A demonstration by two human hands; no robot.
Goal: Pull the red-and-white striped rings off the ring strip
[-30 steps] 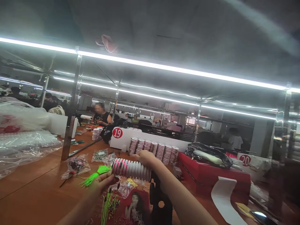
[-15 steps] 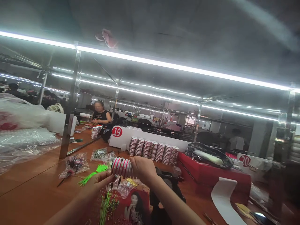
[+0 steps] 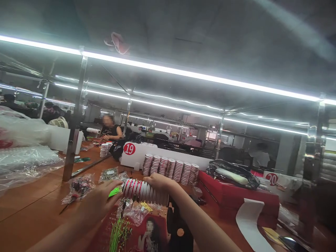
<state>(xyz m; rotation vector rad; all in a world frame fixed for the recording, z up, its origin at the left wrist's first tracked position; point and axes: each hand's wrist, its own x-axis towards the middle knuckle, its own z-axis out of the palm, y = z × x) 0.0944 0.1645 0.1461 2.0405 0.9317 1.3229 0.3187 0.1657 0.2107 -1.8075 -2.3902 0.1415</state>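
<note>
A long horizontal row of white and pink spools point(image 3: 145, 191) hangs above the brown table. My right hand point(image 3: 160, 182) is wrapped over its top near the middle. My left hand point(image 3: 101, 197) reaches toward the row's left end, fingers stretched out, fingertips close to the end spool and a tuft of neon green strands point(image 3: 114, 191). A black stand point(image 3: 180, 231) rises under the row's right end.
Stacks of matching spools point(image 3: 170, 169) line a white divider marked 19 point(image 3: 129, 148). Clear bags of small parts point(image 3: 78, 187) lie left, green stems point(image 3: 118, 232) below. A red box point(image 3: 236, 199) and white paper strip point(image 3: 245, 220) sit right. A person sits far back at another bench.
My right hand slid back from the row's left part to its middle, showing the full row again. My left hand rose and opened toward the left end.
</note>
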